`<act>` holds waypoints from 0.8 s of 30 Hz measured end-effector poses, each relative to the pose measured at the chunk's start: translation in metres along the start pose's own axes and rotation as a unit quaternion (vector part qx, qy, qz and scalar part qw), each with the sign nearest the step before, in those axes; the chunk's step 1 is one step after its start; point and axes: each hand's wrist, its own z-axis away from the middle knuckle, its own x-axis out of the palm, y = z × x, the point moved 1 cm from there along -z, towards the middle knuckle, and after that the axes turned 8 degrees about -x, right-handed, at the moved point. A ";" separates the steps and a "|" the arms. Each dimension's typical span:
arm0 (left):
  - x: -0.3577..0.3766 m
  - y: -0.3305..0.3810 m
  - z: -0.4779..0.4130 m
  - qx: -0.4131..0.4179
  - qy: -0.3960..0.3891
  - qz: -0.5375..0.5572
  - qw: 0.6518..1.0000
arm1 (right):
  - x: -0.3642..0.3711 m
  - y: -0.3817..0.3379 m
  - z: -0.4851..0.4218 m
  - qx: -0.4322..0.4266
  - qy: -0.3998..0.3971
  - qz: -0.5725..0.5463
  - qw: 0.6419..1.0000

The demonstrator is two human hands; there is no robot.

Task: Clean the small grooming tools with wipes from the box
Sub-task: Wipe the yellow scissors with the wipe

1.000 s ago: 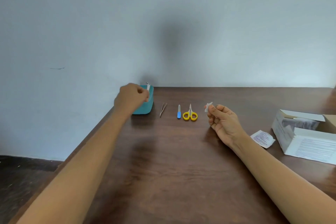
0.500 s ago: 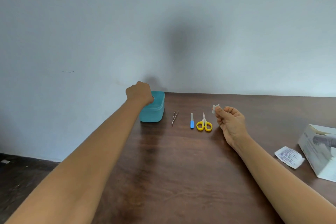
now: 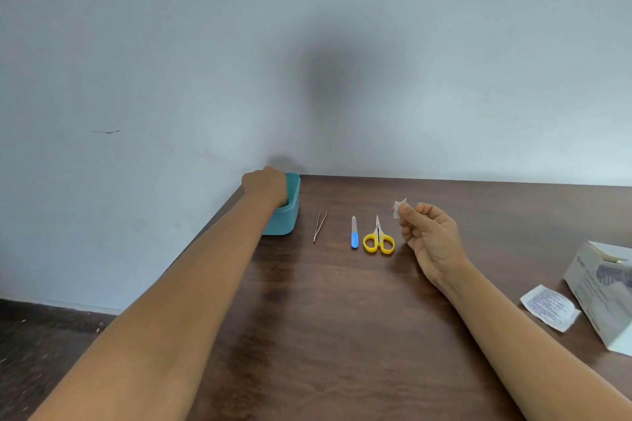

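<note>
Wipe in my right hand, left hand in the tub

My right hand lies palm-up, thumb and forefinger pinching a small white wipe just right of the yellow scissors. Nail file and tweezers lie in a row between my hands. My left hand dips, fingers curled, into the teal tub; whether it grips anything I cannot tell.

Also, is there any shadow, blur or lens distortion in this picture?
Head view: soft, even light with no glare; a blurred dark shadow on the wall above the table; the wide lens stretches both forearms toward the lower corners; the box is cut by the right edge, its print unreadable; the tweezers, nail file, scissors and the wipe in the right hand look fairly sharp.
</note>
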 end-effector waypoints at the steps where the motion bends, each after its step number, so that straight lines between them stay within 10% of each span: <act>1: 0.000 0.000 0.000 0.001 -0.002 -0.001 1.000 | 0.000 0.000 0.000 0.000 0.000 -0.004 1.000; 13: -0.041 0.016 0.037 0.006 0.175 0.203 0.964 | -0.003 -0.006 0.002 0.020 0.062 -0.089 0.994; 17: -0.036 0.053 0.087 0.055 0.106 0.378 0.918 | -0.003 -0.008 0.006 0.017 0.084 -0.115 0.990; 24: -0.001 0.106 0.136 0.122 0.084 0.305 0.941 | -0.006 -0.009 0.019 -0.008 0.108 -0.094 0.990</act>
